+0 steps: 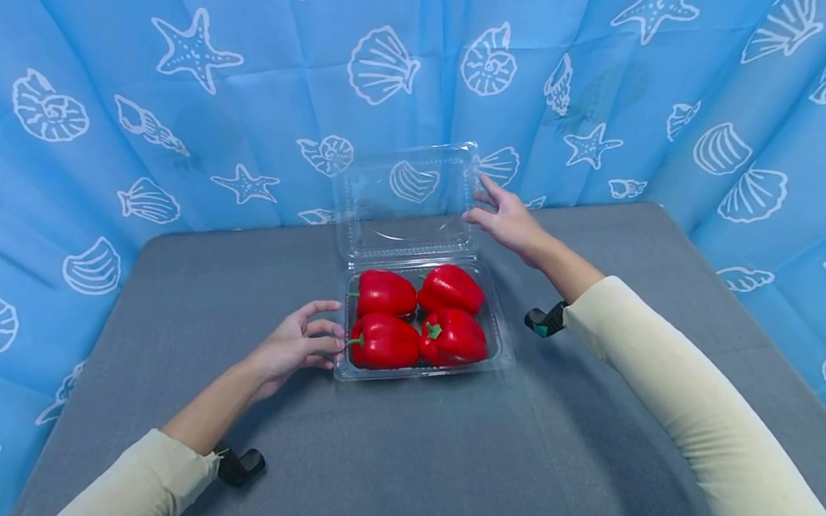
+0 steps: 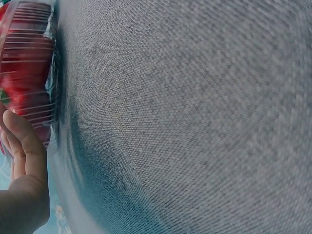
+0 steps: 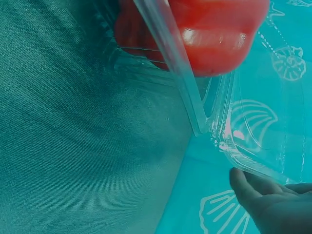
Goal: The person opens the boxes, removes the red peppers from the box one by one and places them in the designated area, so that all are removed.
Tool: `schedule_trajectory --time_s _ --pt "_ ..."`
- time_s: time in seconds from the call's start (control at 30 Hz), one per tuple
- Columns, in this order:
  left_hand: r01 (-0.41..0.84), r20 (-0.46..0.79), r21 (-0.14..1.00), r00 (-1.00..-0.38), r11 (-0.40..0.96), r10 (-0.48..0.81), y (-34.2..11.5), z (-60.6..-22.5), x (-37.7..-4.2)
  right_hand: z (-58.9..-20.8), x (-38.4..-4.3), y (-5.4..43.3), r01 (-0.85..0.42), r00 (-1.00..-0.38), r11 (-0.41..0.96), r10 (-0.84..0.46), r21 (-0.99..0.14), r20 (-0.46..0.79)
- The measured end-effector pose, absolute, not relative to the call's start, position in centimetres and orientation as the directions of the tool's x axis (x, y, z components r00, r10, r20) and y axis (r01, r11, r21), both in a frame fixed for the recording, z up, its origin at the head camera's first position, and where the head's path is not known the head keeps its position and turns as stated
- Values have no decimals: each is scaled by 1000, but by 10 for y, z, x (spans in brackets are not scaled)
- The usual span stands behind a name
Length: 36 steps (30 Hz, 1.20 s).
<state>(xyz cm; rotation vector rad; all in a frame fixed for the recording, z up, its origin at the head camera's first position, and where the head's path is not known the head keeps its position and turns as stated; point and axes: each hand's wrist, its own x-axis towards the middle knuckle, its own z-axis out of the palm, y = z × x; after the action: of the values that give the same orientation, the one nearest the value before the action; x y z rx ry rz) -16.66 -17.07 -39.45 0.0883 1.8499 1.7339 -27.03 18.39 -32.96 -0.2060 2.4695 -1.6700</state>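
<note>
A clear plastic clamshell container (image 1: 506,356) rests on the table, its hinged lid (image 1: 404,160) raised upright at the back. Inside its base sit several red bell peppers (image 1: 388,340) with green stems. The left hand (image 1: 295,346) is at the container's left wall, fingers loosely extended with their tips right at the side. In the left wrist view, that hand's fingers (image 2: 33,151) lie along the ribbed wall. At the lid's right edge is the right hand (image 1: 508,215), thumb and forefinger spread. The right wrist view shows its fingertips (image 3: 238,176) close against the lid's rim.
A grey cloth-covered table (image 1: 416,462) extends around the container. Behind and beside it hangs a blue curtain (image 1: 261,124) printed with white shells and starfish. Black straps with dark devices (image 1: 239,466) are worn near both wrists, below cream sleeves.
</note>
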Motion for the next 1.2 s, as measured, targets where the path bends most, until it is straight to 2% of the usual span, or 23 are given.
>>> schedule_trajectory --time_s 0.23,0.77,0.93,1.2 --pt "-350 -382 924 -823 154 421 -170 -396 -167 -336 -268 185 43 -967 456 -205 -889 -152" --pt "-348 -382 924 -819 159 428 -169 -395 -164 -341 -264 191 75 -952 502 -221 -862 -212" --pt "-343 -374 927 -820 152 434 -170 -395 -164 -340 -259 195 27 -955 571 -228 -821 -190" --pt "-343 -373 927 -817 150 440 -170 -395 -164 -338 -240 200 -141 -950 655 -300 -742 -85"
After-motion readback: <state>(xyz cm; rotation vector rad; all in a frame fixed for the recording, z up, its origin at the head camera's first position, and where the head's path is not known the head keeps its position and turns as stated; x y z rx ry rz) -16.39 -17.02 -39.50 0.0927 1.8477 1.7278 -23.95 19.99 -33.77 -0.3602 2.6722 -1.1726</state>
